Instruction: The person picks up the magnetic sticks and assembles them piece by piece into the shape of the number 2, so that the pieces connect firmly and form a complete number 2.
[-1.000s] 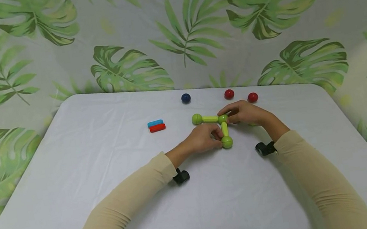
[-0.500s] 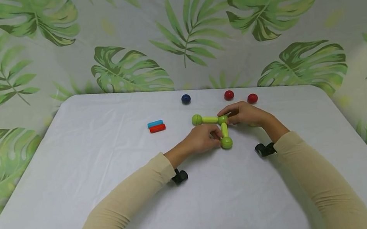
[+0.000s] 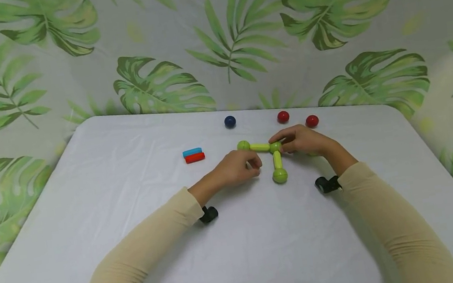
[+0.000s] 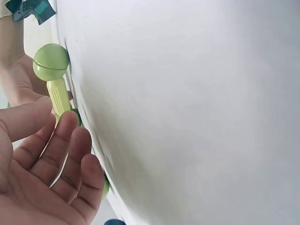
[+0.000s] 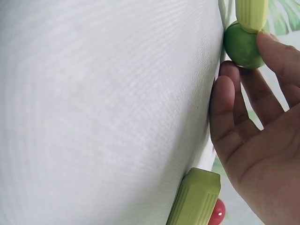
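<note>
On the white table lies an L of light green balls and rods. Its corner ball (image 3: 275, 147) joins one rod (image 3: 260, 147) running to the left ball (image 3: 243, 145) and another rod (image 3: 277, 159) running to the near ball (image 3: 280, 175). My right hand (image 3: 302, 140) pinches the corner ball, thumb on one side and fingers on the other, as the right wrist view shows. Apart from the near ball, my left hand (image 3: 236, 168) holds nothing, its fingers loosely bent. It partly covers the left ball in the head view.
A loose green rod (image 5: 194, 199) lies by my right hand, mostly hidden from the head. Farther back are a dark blue ball (image 3: 230, 121) and two red balls (image 3: 283, 117). Blue (image 3: 192, 152) and red (image 3: 195, 157) rods lie side by side at left.
My left hand has let go of the near green ball and moved left. The right hand has stayed at the corner ball.
</note>
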`<state>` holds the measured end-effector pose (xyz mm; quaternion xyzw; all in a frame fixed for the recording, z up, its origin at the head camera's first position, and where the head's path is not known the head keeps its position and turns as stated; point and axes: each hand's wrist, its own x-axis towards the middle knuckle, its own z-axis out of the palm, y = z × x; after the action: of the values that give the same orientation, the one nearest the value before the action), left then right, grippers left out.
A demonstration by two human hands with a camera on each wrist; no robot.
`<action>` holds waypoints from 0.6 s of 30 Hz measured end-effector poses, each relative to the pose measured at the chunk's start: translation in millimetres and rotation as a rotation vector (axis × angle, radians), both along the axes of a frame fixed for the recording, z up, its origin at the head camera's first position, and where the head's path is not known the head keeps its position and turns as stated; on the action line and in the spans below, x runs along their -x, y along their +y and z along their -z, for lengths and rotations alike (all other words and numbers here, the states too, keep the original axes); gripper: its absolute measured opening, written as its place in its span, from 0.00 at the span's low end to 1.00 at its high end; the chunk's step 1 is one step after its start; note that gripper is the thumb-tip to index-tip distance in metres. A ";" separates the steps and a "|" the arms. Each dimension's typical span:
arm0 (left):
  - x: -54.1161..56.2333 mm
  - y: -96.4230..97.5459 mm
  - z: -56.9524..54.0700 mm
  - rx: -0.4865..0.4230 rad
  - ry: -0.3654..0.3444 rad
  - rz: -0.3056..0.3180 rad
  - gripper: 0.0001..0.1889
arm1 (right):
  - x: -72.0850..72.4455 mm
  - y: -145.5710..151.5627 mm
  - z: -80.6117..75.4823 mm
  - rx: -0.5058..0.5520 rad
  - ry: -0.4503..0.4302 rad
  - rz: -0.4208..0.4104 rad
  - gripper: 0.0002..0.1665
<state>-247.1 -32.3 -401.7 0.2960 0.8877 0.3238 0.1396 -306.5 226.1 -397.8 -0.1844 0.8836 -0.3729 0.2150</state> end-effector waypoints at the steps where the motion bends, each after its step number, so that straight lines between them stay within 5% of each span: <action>1: -0.2 -2.4 -0.2 -0.001 0.001 0.003 0.08 | 0.1 0.0 -0.2 -0.002 0.002 -0.002 0.21; 7: 0.4 -27.4 -4.3 -0.022 -0.010 -0.032 0.09 | 0.7 -0.7 0.1 -0.015 0.003 -0.001 0.21; 12: -0.1 -66.5 -12.0 -0.081 -0.023 -0.103 0.10 | 0.4 -1.0 0.2 -0.010 0.016 -0.006 0.21; 18: -2.9 -121.7 -19.9 -0.107 -0.030 -0.252 0.12 | -2.0 -0.6 -0.2 -0.025 0.019 -0.010 0.23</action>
<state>-244.2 -154.0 -381.8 0.1844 0.8972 0.3899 0.0951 -304.5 225.5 -397.6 -0.1896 0.8892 -0.3592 0.2106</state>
